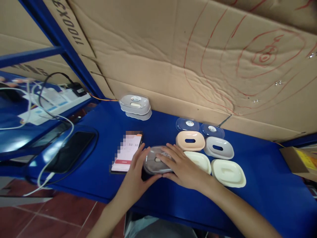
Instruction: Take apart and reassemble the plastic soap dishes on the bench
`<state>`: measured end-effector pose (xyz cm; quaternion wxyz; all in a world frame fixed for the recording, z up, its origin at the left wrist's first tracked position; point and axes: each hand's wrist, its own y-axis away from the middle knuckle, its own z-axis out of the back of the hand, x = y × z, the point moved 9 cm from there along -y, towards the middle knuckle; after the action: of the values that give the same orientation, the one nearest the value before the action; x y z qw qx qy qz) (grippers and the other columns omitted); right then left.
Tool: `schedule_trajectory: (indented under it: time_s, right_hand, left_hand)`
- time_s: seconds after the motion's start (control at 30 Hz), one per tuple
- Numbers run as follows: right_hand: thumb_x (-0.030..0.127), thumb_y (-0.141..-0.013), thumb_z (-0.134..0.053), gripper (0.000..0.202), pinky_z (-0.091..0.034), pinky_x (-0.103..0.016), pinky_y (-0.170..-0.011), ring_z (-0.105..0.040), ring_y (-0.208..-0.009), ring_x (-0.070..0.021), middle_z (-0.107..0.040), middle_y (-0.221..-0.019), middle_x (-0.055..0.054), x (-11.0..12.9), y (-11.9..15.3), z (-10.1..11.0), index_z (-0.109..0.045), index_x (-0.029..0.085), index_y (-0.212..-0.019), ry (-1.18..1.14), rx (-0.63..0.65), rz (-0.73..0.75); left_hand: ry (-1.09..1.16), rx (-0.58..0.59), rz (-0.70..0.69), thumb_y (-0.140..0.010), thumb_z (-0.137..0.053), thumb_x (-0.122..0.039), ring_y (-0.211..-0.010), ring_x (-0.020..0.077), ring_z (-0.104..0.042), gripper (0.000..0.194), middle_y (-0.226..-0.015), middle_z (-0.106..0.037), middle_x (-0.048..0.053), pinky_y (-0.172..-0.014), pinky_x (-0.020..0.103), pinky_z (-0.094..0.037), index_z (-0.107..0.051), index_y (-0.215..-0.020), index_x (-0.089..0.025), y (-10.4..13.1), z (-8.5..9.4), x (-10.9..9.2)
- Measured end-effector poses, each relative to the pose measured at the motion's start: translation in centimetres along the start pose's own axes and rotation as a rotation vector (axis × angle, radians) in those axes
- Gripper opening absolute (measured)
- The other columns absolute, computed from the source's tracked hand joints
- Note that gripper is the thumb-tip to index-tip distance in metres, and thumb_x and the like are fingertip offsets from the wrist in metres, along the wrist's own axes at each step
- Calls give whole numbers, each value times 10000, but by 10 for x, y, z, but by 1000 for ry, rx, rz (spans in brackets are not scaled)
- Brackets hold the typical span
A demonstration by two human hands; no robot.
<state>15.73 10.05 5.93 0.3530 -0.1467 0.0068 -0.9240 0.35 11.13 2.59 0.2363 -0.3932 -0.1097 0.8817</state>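
Between my two hands is a grey oval dish with a clear lid [155, 162], near the front of the blue table. My left hand [138, 167] grips its left side and front edge. Across its right side and top lie the fingers of my right hand [179, 165], the thumb at the front edge. Just right are a peach dish [190, 141], a grey dish [220, 147] and two cream pieces [201, 162] [229, 173], one partly behind my right hand. Two clear lids with round stickers [187, 124] [212, 130] lie behind them.
A lit phone [126, 150] lies left of my left hand. Stacked lidded dishes [135, 105] stand by the cardboard wall [158, 59]. Far left are a dark phone [71, 152], cables and a power strip [54, 104]. A cardboard box [300, 162] is at right.
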Motion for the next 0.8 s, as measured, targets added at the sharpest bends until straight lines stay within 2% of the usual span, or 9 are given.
schedule_trajectory:
  time_s: [0.1, 0.17, 0.43, 0.6, 0.7, 0.8]
  right_hand:
    - [395, -1050, -636, 653, -317, -609, -1291, -264, -1617, -336, -402, -1683, -131, -2, 0, 3, -374, 234, -1626, -24, 0, 8]
    - [395, -1059, -616, 658, -335, -613, -1280, -266, -1615, -338, -404, -1681, -135, -3, 0, 4, -347, 249, -1642, -30, 7, 19]
    - [382, -1046, -637, 685, -360, -624, -1261, -316, -1588, -363, -428, -1663, -164, 1, 0, 9, -350, 227, -1648, 30, 13, 34]
    - [428, -1034, -654, 658, -373, -626, -1253, -347, -1574, -377, -455, -1653, -156, 4, -1, 5, -409, 244, -1617, 113, 6, 28]
    - [500, -1003, -679, 735, -369, -642, -1251, -345, -1570, -411, -432, -1672, -153, 6, -1, 0, -391, 247, -1630, 146, 5, 40]
    - [450, -989, -716, 766, -368, -654, -1249, -343, -1573, -408, -428, -1679, -139, 7, -1, -6, -365, 266, -1644, 172, -2, 20]
  left_hand:
    - [32, 4, -5, -965, -745, -396, -1497, 345, -500, 806, -1602, -496, 158, -1186, 578, -477, -289, -1627, -329, -1, 1, 3]
    - [26, 28, -6, -974, -732, -402, -1471, 342, -533, 781, -1585, -523, 150, -1169, 577, -496, -299, -1620, -341, -1, -2, 4]
    - [45, 74, 12, -976, -727, -364, -1499, 344, -500, 761, -1632, -468, 148, -1167, 572, -498, -315, -1616, -355, -1, -8, 5]
    - [61, 106, 27, -993, -707, -360, -1499, 345, -498, 741, -1641, -438, 139, -1164, 570, -499, -313, -1621, -381, 0, -10, 7]
    - [54, 124, 40, -1003, -692, -366, -1500, 342, -495, 735, -1648, -423, 135, -1159, 550, -509, -305, -1628, -385, 1, -12, 7]
    - [46, 119, 40, -1008, -682, -371, -1506, 347, -485, 742, -1651, -415, 140, -1162, 547, -507, -289, -1637, -378, 2, -11, 7]
